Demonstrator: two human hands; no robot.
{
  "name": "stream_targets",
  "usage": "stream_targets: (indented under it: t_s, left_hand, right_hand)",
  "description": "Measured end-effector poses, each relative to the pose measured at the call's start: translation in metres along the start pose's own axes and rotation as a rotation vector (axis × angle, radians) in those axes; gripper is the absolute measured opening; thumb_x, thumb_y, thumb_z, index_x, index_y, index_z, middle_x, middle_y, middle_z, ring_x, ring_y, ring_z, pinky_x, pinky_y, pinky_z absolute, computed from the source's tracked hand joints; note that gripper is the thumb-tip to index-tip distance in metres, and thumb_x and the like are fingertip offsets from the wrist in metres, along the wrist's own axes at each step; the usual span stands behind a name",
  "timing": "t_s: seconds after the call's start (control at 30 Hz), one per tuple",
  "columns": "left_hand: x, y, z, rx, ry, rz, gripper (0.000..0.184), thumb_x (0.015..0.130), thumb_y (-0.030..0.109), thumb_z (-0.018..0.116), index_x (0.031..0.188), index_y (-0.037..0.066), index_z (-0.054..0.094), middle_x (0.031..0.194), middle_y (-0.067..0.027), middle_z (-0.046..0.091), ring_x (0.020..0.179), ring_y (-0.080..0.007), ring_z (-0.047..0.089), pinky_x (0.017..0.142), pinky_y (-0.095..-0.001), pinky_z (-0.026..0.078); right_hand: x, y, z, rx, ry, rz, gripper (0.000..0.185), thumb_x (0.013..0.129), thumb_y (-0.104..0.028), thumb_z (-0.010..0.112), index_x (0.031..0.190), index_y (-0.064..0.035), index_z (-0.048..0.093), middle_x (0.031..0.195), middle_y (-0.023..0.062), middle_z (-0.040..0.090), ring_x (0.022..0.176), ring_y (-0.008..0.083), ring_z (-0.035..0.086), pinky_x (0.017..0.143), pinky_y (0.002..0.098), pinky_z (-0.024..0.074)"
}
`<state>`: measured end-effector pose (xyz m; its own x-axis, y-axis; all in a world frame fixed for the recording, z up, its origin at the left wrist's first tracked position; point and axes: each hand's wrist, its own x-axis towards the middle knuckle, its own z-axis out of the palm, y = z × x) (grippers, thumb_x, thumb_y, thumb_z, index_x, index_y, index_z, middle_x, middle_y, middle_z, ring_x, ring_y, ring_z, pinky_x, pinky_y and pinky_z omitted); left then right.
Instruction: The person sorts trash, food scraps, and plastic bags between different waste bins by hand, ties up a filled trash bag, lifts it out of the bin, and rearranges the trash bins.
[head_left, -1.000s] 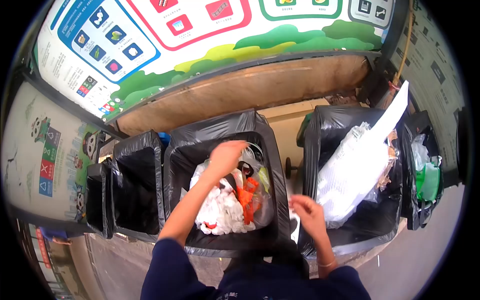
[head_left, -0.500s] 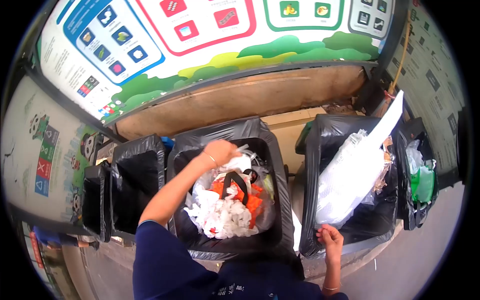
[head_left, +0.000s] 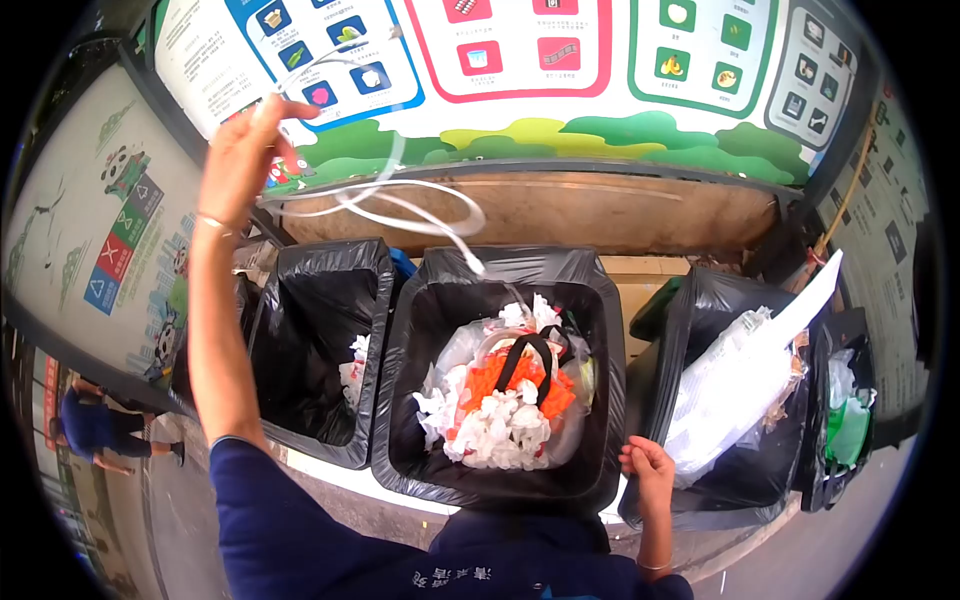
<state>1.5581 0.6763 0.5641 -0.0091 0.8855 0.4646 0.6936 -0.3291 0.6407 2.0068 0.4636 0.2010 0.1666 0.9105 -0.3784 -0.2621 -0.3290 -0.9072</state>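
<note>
The person's right hand (head_left: 652, 468) has its fingers curled beside the near left corner of the right bin (head_left: 722, 512), a big bin lined with shiny black plastic. I can't tell if it holds anything. The middle bin (head_left: 495, 492), square and black-lined too, has crumpled white scraps (head_left: 512, 428) and a bright orange piece with a black strap (head_left: 487, 377). The left hand (head_left: 240, 160) is up high on the left, pinching a thin, white, loopy cord (head_left: 456, 235). Loops dangle by the middle bin's far edge. Because they hang loose, they could catch on the rim and tug scraps out. A faint strand reaches toward the scraps; I can't tell if it joins them. The cord's top blurs against the colourful picture board (head_left: 540, 130).
</note>
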Motion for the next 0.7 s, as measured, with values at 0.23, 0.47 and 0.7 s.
stream_targets:
  t_s: [0.23, 0.47, 0.7]
  left_hand:
    - [-0.081, -0.082, -0.078, 0.794, 0.111, -0.217, 0.045, 0.088, 0.048, 0.054, 0.085, 0.005, 0.069, 0.055, -0.0083, 0.057, 0.051, -0.0176, 0.055, 0.053, -0.0346, 0.041]
    - [-0.193, -0.259, -0.055, 0.854, -0.270, -0.216, 0.072, 0.065, 0.023, 0.077, 0.127, 0.003, 0.047, 0.133, -0.0205, 0.045, 0.122, -0.0398, 0.043, 0.100, -0.0431, 0.037]
    - [-0.235, -0.241, 0.041, 0.288, -0.375, -0.174, 0.062, 0.066, 0.013, 0.077, 0.120, -0.004, 0.053, 0.125, -0.0196, 0.051, 0.121, -0.0333, 0.047, 0.104, -0.0375, 0.034]
  right_hand:
    - [-0.013, 0.002, -0.051, -0.082, 0.342, -0.153, 0.039, 0.089, -0.009, 0.058, 0.128, -0.0045, 0.050, 0.103, 0.0087, 0.063, 0.080, 0.0116, 0.061, 0.064, 0.0225, 0.0497]
    - [0.019, 0.006, -0.124, -0.274, 0.728, -0.195, 0.091, 0.074, -0.016, 0.076, 0.145, -0.0034, 0.021, 0.146, 0.0193, 0.027, 0.133, 0.0318, 0.029, 0.106, 0.0394, 0.0304]
    - [0.092, -0.007, -0.188, -0.496, 0.655, -0.086, 0.108, 0.063, -0.036, 0.083, 0.140, 0.0078, 0.022, 0.139, 0.0249, 0.035, 0.129, 0.0316, 0.035, 0.105, 0.0362, 0.0326]
